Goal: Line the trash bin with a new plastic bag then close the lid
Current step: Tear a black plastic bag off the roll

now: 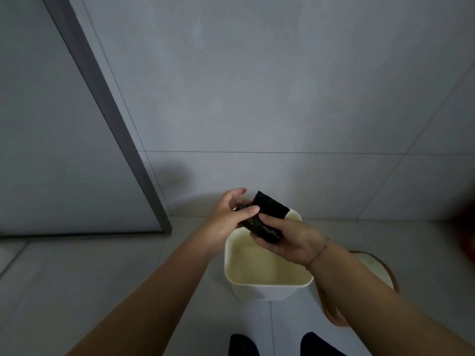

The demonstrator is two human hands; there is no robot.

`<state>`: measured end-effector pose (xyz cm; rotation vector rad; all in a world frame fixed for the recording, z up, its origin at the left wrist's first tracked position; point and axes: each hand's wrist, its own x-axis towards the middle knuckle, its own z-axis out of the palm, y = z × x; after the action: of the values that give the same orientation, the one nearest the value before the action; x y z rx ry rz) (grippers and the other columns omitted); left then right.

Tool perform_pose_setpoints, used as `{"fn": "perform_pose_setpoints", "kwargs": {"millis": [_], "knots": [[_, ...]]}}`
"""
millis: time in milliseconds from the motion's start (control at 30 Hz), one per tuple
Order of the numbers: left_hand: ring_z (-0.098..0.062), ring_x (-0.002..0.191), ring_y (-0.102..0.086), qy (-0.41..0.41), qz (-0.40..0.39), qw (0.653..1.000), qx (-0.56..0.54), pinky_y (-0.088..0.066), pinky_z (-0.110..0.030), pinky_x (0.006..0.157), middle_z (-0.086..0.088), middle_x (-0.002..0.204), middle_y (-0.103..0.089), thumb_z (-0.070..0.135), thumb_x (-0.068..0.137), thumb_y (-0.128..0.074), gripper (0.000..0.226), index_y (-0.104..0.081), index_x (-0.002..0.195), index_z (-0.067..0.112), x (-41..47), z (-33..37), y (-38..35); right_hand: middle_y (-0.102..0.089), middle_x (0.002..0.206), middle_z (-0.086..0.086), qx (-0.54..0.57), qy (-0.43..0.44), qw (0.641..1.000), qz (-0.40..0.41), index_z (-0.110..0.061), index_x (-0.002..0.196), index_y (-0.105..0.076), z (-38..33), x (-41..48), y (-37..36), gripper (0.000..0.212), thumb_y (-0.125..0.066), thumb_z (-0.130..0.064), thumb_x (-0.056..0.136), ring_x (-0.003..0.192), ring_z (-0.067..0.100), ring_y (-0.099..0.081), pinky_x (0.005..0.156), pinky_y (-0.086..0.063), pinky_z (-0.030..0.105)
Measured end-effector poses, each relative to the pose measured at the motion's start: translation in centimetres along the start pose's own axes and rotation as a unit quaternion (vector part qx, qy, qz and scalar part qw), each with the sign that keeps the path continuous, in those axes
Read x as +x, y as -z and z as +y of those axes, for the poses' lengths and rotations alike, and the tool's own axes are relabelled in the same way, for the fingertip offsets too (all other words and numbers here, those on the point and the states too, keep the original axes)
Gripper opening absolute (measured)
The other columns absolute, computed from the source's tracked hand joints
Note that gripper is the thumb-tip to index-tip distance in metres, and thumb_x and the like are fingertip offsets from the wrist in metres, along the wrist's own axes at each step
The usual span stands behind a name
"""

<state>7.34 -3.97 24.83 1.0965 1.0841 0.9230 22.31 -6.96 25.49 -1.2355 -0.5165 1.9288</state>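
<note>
A cream rectangular trash bin (267, 281) stands open on the tiled floor against the wall, with no bag visible inside. Above its far rim I hold a folded black plastic bag (268, 208). My right hand (288, 242) cups the bag's rolled lower part from underneath. My left hand (232, 214) pinches the bag's left edge with thumb and fingers. One flat black corner of the bag sticks up past both hands. The bin's lid (370, 265), pale with a brown rim, lies on the floor to the right of the bin, partly hidden by my right forearm.
A grey-framed door (77, 150) stands at the left, with its frame reaching the floor. Tiled wall fills the back. My dark shoes (244, 345) show at the bottom edge. A blurred red object (469, 235) sits at the far right.
</note>
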Motion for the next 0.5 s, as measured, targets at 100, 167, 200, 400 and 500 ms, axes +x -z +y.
{"fn": "perform_pose_setpoints", "kwargs": {"millis": [100,167,200,400,500], "knots": [[-0.018,0.091,-0.060,0.101,0.088,0.982,-0.131,-0.051,-0.028,0.066,-0.005,0.107,-0.058,0.014,0.080,-0.071,0.048,-0.047,0.121,0.018,-0.1,-1.8,-3.5,-0.064,0.089,0.012,0.011,0.090,0.992,0.083,0.001,0.120,-0.057,0.5,0.1,0.2,0.031,-0.053,-0.006,0.090,0.080,0.021,-0.062,0.065,-0.055,0.028],[-0.020,0.080,-0.063,0.146,0.084,0.962,-0.216,-0.049,-0.027,0.058,-0.009,0.096,-0.064,0.018,0.081,-0.069,0.025,-0.057,0.103,0.011,-0.5,-2.7,-4.9,-0.063,0.084,0.014,0.000,0.125,0.984,0.131,0.006,0.117,-0.057,0.6,-0.1,0.1,0.029,-0.053,-0.004,0.090,0.075,0.024,-0.061,0.069,-0.051,0.032],[-0.019,0.075,-0.064,0.166,0.080,0.948,-0.261,-0.050,-0.027,0.056,-0.009,0.091,-0.066,0.020,0.082,-0.068,0.020,-0.061,0.098,0.010,-0.7,-3.0,-5.3,-0.063,0.083,0.014,0.001,0.138,0.979,0.147,0.006,0.116,-0.058,0.5,-0.3,0.1,0.028,-0.053,-0.004,0.090,0.074,0.025,-0.061,0.069,-0.050,0.033],[-0.022,0.077,-0.068,0.250,0.032,0.888,-0.385,-0.054,-0.030,0.063,-0.012,0.077,-0.075,0.017,0.085,-0.063,0.019,-0.064,0.099,0.004,-1.6,-3.8,-5.5,-0.060,0.112,0.021,0.132,0.148,0.976,0.089,0.002,0.126,-0.052,-0.9,-1.5,-0.2,0.034,-0.047,-0.011,0.095,0.097,0.031,-0.059,0.086,-0.050,0.038],[-0.021,0.069,-0.062,0.262,0.063,0.895,-0.356,-0.052,-0.024,0.050,-0.011,0.068,-0.070,0.006,0.081,-0.065,0.011,-0.060,0.090,0.003,-1.8,-4.1,-4.3,-0.061,0.114,0.017,0.204,0.145,0.967,0.054,-0.002,0.126,-0.052,-2.0,-1.8,0.5,0.033,-0.043,-0.014,0.097,0.101,0.029,-0.059,0.091,-0.047,0.041]]}}
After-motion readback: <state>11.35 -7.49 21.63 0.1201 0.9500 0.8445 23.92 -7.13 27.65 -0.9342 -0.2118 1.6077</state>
